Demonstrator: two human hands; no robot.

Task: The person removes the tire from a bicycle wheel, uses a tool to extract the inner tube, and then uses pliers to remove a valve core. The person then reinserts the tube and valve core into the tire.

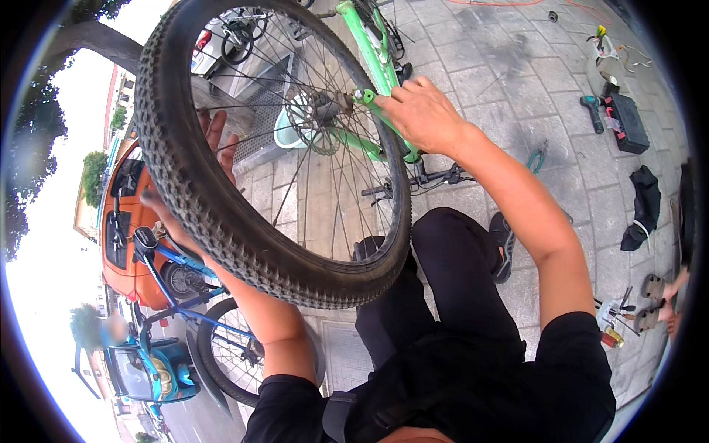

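Note:
A bicycle wheel with a knobby black tire (185, 192), spokes and a brake disc (310, 118) fills the upper middle. My left hand (221, 140) holds the tire from behind on the left; its curved fingers show between the spokes and its palm is partly hidden. My right hand (425, 114) is on the end of a light green fork (370, 99) beside the hub, fingers bent around it, thumb hidden. The rest of the green bicycle frame (365, 40) lies beyond the wheel, with black handlebars (436, 177) near the paving.
A blue bicycle (185, 295), orange car (122, 229) and teal vehicle (148, 369) stand left. Right are a drill (591, 111), black case (628, 122), pump-like item (602, 63), black cloth (639, 207), pliers (535, 159), small tools (613, 317) and another person's feet (653, 295).

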